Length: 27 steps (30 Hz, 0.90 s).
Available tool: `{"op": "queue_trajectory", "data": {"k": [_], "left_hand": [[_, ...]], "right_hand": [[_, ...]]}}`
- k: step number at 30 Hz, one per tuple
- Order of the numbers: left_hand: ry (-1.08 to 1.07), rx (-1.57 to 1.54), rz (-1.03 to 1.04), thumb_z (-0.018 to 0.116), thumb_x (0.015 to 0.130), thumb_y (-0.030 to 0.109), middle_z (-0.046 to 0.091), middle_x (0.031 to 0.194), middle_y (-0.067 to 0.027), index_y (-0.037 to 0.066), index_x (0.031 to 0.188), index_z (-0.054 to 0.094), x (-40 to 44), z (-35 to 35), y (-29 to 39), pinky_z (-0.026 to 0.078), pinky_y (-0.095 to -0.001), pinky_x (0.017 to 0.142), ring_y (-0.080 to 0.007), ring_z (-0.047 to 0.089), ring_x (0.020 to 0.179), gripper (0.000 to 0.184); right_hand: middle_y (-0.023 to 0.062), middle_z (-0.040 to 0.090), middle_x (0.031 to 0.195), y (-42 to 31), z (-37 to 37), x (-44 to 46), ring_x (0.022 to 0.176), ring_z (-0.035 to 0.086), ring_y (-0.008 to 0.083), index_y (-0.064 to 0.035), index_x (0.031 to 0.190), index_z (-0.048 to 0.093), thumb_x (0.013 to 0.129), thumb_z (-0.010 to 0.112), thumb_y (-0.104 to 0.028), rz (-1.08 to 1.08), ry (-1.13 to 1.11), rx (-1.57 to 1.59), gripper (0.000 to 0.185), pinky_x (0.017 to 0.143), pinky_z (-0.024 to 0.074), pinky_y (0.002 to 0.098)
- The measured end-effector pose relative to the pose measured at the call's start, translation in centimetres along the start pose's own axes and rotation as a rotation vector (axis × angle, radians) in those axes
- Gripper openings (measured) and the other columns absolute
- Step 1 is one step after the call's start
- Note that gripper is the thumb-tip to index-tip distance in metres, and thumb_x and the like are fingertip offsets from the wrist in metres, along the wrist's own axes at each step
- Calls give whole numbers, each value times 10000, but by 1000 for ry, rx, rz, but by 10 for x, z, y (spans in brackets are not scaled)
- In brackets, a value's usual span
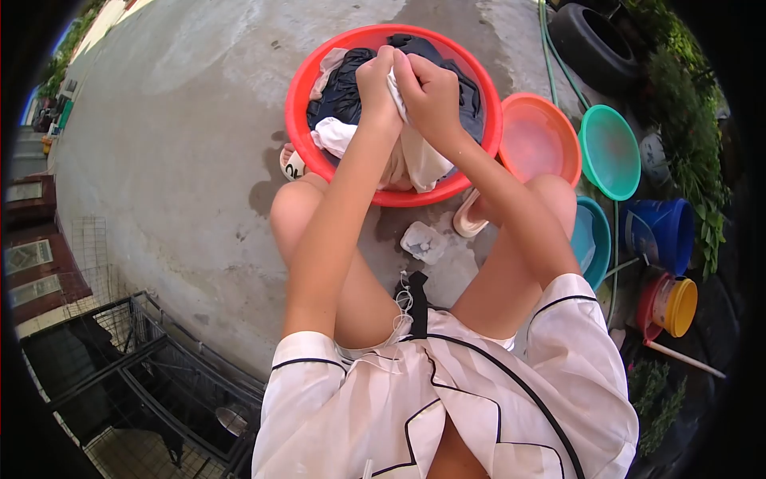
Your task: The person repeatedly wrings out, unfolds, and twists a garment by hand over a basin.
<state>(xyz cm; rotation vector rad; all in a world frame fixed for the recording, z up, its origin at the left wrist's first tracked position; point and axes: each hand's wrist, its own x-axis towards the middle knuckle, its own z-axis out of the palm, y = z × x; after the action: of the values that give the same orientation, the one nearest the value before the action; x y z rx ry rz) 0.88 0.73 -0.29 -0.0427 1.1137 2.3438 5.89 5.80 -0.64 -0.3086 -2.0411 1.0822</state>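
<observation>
Both my hands are raised together over a large red basin [297, 104] of clothes. My left hand [379, 88] is closed on a white cloth [423, 158], and my right hand [431, 92] is closed on the same cloth, right beside it. The cloth hangs down from between my fists into the basin. Dark clothes [339, 88] fill much of the basin, with a white piece [333, 137] at its near left side and a pale pink piece [329, 68] at the far left.
Right of the red basin stand an orange basin [540, 140], a green basin [610, 152], a teal basin [589, 239], a blue bucket [661, 233] and a yellow bucket [680, 307]. A small white container [424, 243] sits between my feet. A tyre [594, 48] lies upper right.
</observation>
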Motion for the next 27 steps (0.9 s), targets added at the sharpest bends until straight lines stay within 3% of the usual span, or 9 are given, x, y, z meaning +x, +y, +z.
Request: {"op": "queue_trajectory", "data": {"k": [1, 4, 8, 10, 12, 17, 22, 24, 27], "left_hand": [[-24, 347, 148, 483, 811, 198, 446, 562, 18, 63, 585, 476, 7, -9, 7, 330, -259, 465, -80, 434, 500, 263], [59, 14, 7, 480, 821, 204, 460, 576, 15, 57, 585, 482, -6, 4, -5, 329, -260, 463, -86, 431, 492, 278], [-6, 481, 72, 465, 830, 181, 455, 567, 21, 64, 580, 486, -15, 6, -10, 333, -256, 485, -79, 428, 509, 277], [66, 100, 13, 475, 806, 176, 422, 541, 21, 74, 532, 452, -5, 6, -5, 314, -263, 462, -83, 388, 471, 293], [62, 306, 54, 486, 770, 190, 401, 535, 30, 86, 533, 419, 7, -8, 4, 309, -273, 441, -88, 395, 466, 268], [62, 388, 51, 459, 829, 197, 458, 562, 19, 48, 569, 492, -5, 5, -18, 319, -257, 490, -71, 397, 507, 302], [93, -30, -9, 482, 849, 283, 420, 532, 25, 87, 567, 467, 6, 3, -5, 327, -262, 474, -83, 410, 494, 343], [-14, 193, 54, 484, 848, 312, 439, 571, 22, 115, 561, 427, 11, -13, 6, 339, -258, 459, -88, 446, 514, 353], [32, 125, -14, 473, 859, 296, 456, 580, 17, 84, 580, 470, -1, 2, -5, 331, -252, 475, -76, 427, 508, 350]], "right_hand": [[136, 443, 484, -3, 2, -9, 400, 423, 236, -6, 580, 494, 857, 515, -253, -66, -24, 16, 372, 426, 330, 329], [131, 422, 480, 2, -2, 2, 408, 394, 184, 1, 588, 498, 856, 520, -248, 41, -6, 117, 367, 432, 324, 317], [132, 426, 492, 28, -9, 19, 417, 390, 165, 0, 612, 529, 862, 509, -248, 213, 33, 93, 353, 435, 324, 309], [145, 453, 509, 3, -4, 5, 415, 442, 222, -6, 596, 515, 854, 515, -241, 119, 18, 62, 348, 433, 343, 320], [147, 473, 521, -4, 0, -15, 437, 473, 281, -26, 613, 546, 832, 531, -225, -84, -74, -5, 297, 441, 371, 339], [121, 431, 485, 36, -3, 22, 411, 351, 165, 3, 625, 531, 860, 497, -279, 227, 16, 136, 368, 434, 302, 317], [139, 445, 494, 7, 5, 4, 405, 413, 234, -3, 609, 521, 842, 523, -247, 54, 6, 60, 338, 422, 316, 324], [136, 430, 493, -4, 9, -8, 407, 386, 231, 0, 603, 511, 836, 531, -238, -97, -16, 94, 333, 422, 312, 320], [131, 417, 489, 8, -3, 10, 408, 348, 222, 9, 596, 499, 838, 532, -243, 43, -42, 54, 350, 420, 304, 321]]}}
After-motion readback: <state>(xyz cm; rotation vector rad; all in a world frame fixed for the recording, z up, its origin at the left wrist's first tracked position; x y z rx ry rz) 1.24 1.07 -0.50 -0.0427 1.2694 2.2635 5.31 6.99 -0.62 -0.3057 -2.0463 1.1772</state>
